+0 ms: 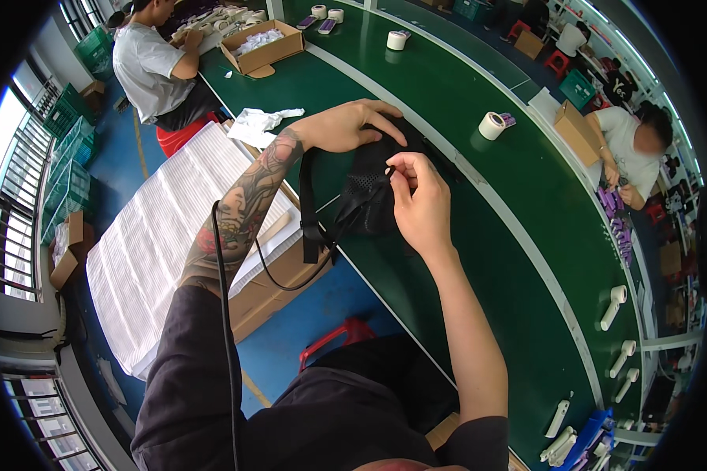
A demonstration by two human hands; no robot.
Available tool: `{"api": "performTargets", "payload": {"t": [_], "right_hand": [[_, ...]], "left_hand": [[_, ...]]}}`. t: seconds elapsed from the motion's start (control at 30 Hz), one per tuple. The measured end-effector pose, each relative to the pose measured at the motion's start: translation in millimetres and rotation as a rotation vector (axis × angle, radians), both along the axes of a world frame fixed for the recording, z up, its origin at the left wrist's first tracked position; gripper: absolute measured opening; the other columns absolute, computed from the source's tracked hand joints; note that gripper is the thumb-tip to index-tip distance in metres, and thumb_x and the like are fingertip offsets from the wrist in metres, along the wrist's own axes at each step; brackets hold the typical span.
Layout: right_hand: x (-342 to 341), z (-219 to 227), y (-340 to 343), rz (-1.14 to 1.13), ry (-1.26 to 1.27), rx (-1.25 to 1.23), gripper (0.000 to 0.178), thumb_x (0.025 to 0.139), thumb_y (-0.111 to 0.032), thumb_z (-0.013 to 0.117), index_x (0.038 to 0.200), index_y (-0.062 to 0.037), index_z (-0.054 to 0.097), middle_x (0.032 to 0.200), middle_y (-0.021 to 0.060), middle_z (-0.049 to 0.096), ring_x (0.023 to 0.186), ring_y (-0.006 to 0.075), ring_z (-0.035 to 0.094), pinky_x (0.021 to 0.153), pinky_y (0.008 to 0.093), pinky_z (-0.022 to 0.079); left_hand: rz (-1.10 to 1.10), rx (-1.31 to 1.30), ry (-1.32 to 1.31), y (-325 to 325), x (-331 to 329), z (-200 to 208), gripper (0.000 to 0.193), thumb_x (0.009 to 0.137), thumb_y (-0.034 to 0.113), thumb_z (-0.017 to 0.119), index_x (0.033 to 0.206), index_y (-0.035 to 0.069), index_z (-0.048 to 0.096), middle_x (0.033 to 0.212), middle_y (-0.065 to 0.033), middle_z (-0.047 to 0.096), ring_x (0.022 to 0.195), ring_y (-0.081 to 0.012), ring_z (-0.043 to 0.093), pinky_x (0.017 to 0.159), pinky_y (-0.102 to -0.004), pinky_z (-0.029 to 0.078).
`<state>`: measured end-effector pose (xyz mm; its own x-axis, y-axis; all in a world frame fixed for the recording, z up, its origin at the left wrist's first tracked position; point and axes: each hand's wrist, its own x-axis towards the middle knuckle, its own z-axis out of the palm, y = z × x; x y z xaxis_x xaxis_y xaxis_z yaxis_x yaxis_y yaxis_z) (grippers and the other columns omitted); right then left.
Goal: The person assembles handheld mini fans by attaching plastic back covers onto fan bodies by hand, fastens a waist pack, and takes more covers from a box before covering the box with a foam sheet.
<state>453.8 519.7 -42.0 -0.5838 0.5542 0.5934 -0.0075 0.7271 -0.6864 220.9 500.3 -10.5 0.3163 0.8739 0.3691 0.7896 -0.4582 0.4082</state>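
A black bag [369,184] with a perforated mesh panel and a strap [308,188] lies on the green table in front of me. My left hand [349,125] reaches over the bag's far side, its fingers spread and touching the dark fabric. Thumb and fingers of my right hand [420,196] are pinched together at the bag's right side on a small black part of it. What exactly that part is, I cannot make out. A black cable [291,284] runs from near the bag across to my left arm.
White ribbed sheets [173,228] cover a carton on my left, beside a crumpled white cloth [263,125]. White rolls [492,125] stand along the curved green table [479,259]. Co-workers sit at far left and right. A red stool [338,337] is below.
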Motion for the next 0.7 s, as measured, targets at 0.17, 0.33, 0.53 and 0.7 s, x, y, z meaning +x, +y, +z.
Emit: {"api": "performTargets", "payload": {"t": [0.17, 0.33, 0.53, 0.7], "right_hand": [[4.0, 7.6, 6.0, 0.004, 0.016, -0.063, 0.015, 0.091, 0.004, 0.064, 0.106, -0.0009, 0.063, 0.09, 0.0075, 0.069, 0.071, 0.0171, 0.061, 0.066, 0.0293, 0.051], [7.7, 5.7, 1.0, -0.005, 0.01, 0.004, 0.016, 0.089, 0.006, 0.065, 0.103, -0.0012, 0.064, 0.089, 0.0065, 0.07, 0.068, 0.0168, 0.06, 0.066, 0.0285, 0.051], [13.8, 6.4, -6.4, -0.075, -0.036, 0.214, 0.02, 0.084, 0.004, 0.07, 0.098, -0.007, 0.062, 0.09, 0.004, 0.065, 0.072, 0.0209, 0.062, 0.064, 0.0334, 0.051], [17.3, -15.4, -32.7, -0.042, -0.097, 0.442, 0.021, 0.082, 0.003, 0.072, 0.097, -0.0089, 0.062, 0.089, 0.0033, 0.061, 0.07, 0.02, 0.06, 0.063, 0.0324, 0.051]], "left_hand": [[-0.075, -0.232, -0.065, -15.9, 21.6, 19.1, 0.037, 0.09, 0.001, 0.061, 0.12, 0.015, 0.075, 0.142, -0.014, 0.057, 0.122, -0.0329, 0.057, 0.102, -0.0409, 0.049], [-0.111, -0.077, 0.072, -15.5, 26.3, 10.1, 0.027, 0.091, 0.005, 0.063, 0.112, 0.012, 0.077, 0.133, -0.0086, 0.063, 0.114, -0.0302, 0.061, 0.098, -0.0395, 0.05], [0.033, -0.127, 0.085, -19.3, 40.4, 21.9, 0.018, 0.091, 0.005, 0.065, 0.102, 0.012, 0.078, 0.12, -0.0004, 0.068, 0.1, -0.0233, 0.065, 0.089, -0.0348, 0.052], [0.121, -0.117, 0.018, -15.0, 44.1, 18.0, 0.014, 0.093, 0.009, 0.065, 0.098, 0.01, 0.077, 0.113, 0.0042, 0.07, 0.097, -0.0224, 0.066, 0.088, -0.0359, 0.052]]}}
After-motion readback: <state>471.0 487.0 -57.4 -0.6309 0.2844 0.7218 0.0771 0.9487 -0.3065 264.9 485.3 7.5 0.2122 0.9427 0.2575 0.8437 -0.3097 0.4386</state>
